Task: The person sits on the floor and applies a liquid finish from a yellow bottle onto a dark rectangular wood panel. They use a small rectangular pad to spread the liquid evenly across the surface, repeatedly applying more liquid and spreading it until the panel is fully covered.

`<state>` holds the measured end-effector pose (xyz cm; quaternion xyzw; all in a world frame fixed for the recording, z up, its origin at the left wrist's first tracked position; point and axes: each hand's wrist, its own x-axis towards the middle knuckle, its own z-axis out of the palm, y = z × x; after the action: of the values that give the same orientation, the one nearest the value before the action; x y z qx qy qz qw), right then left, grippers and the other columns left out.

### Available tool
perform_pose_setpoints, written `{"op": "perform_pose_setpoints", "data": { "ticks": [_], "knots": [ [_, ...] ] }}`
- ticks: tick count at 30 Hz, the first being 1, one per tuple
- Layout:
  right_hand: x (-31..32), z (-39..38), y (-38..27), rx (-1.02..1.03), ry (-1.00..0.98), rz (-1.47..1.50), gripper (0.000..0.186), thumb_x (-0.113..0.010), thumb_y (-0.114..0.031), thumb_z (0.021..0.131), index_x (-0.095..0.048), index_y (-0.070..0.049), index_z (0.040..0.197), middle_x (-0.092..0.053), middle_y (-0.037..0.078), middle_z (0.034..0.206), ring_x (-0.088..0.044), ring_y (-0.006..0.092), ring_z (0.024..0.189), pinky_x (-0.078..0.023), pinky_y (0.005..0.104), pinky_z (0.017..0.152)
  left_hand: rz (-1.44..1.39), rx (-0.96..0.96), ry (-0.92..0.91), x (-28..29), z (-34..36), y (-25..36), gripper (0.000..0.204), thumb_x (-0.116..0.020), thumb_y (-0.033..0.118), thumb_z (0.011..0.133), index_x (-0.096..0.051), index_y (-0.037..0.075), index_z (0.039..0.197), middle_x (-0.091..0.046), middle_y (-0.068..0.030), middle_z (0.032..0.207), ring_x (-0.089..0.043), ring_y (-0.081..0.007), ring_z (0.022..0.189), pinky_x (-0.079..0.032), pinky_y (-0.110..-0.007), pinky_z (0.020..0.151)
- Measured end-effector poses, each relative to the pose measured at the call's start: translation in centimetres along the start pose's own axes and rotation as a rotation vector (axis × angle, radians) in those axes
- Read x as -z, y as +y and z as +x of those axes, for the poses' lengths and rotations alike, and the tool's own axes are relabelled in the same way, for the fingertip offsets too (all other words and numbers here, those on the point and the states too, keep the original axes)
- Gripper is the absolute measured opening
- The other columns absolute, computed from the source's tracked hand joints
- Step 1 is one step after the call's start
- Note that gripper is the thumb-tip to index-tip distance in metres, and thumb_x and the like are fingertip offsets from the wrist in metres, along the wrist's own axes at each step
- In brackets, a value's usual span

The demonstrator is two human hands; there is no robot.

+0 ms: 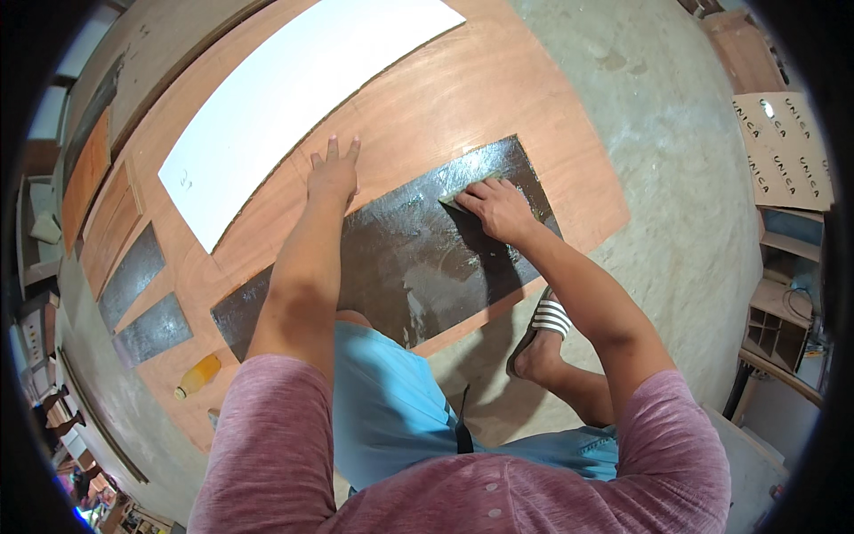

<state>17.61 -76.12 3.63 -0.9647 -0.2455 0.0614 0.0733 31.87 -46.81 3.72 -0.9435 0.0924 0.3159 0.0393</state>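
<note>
A dark rectangular panel point(400, 254) with a glossy, streaked, wet-looking surface lies on a large reddish plywood sheet point(569, 116). Over the panel's far right part, my right hand point(500, 209) is closed round a pale flat-edged spreader point(454, 198), whose edge meets the dark surface. Its exact make is mostly covered by my fingers. My left hand point(334, 171) rests on the bare plywood just beyond the panel's far left edge, fingers spread and holding nothing. Beyond that hand lies a large white curved sheet point(294, 98).
Smaller dark pieces point(153, 329) and wooden strips point(111, 218) lie at the left. A bottle of yellow-orange liquid point(197, 376) lies near my left elbow. Concrete floor point(676, 222) borders the plywood. Cardboard point(783, 151) and wooden shelving point(778, 320) stand at the right.
</note>
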Motion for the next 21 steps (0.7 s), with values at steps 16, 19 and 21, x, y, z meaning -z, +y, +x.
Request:
{"op": "perform_pose_setpoints", "data": {
  "ticks": [16, 19, 21],
  "knots": [
    [3.8, 5.5, 2.4, 0.024, -0.134, 0.081, 0.04, -0.066, -0.008, 0.073, -0.072, -0.023, 0.109, -0.069, 0.002, 0.104, -0.064, 0.0239, 0.104, -0.049, 0.0412, 0.09, -0.037, 0.008, 0.016, -0.2, 0.4, -0.2, 0.095, -0.068, 0.009, 0.09, -0.011, 0.038, 0.16, -0.005, -0.0052, 0.169, -0.021, -0.0444, 0.149, -0.049, -0.047, 0.107],
    [5.7, 7.9, 7.0, -0.063, -0.078, -0.06, 0.039, -0.062, -0.007, 0.071, -0.074, -0.02, 0.106, -0.072, 0.004, 0.102, -0.066, 0.0277, 0.098, -0.051, 0.0414, 0.084, -0.041, -0.029, 0.031, -0.1, 0.3, 0.2, 0.093, -0.069, 0.012, 0.091, -0.012, 0.035, 0.16, -0.005, -0.0089, 0.168, -0.022, -0.0477, 0.148, -0.041, -0.05, 0.114],
    [4.7, 7.6, 8.5, -0.081, -0.132, -0.102, 0.038, -0.059, -0.008, 0.075, -0.075, -0.023, 0.106, -0.072, 0.004, 0.102, -0.067, 0.0275, 0.097, -0.052, 0.0412, 0.085, -0.038, -0.039, 0.038, -0.4, 0.2, 0.3, 0.092, -0.069, 0.012, 0.091, -0.012, 0.035, 0.16, -0.006, -0.0088, 0.168, -0.023, -0.0474, 0.148, -0.041, -0.05, 0.114]
  ]
}}
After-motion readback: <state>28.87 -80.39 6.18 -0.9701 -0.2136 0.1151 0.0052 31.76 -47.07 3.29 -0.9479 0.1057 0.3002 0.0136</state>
